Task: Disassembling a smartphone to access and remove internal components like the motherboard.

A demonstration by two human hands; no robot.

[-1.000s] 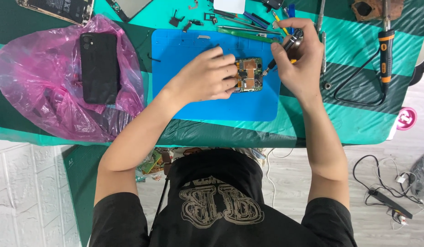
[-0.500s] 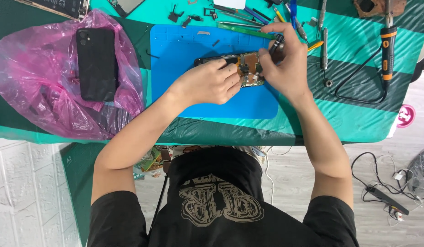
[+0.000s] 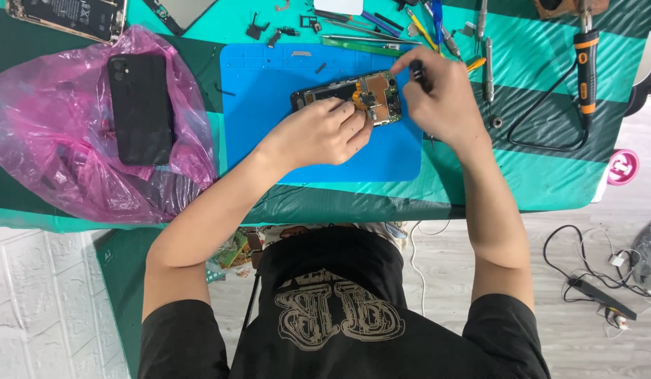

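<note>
An opened phone point(image 3: 343, 95) with its circuit board showing lies on a blue work mat point(image 3: 269, 84). My left hand point(image 3: 325, 130) rests over its near edge, fingertips pinching a small part on the board. My right hand point(image 3: 441, 95) is closed around a thin dark tool point(image 3: 420, 74) just right of the phone, its tip hidden behind my fingers.
A black phone point(image 3: 139, 105) lies on a pink plastic bag point(image 3: 51, 140) at left. Tweezers, screwdrivers and small parts point(image 3: 437, 28) are scattered at the back. An orange-handled tool with a cable point(image 3: 585, 63) lies at right. Another opened phone point(image 3: 69, 14) is at top left.
My left hand slid back toward me, uncovering more of the opened phone. My right hand moved from over the board to its right side, still gripping the tool.
</note>
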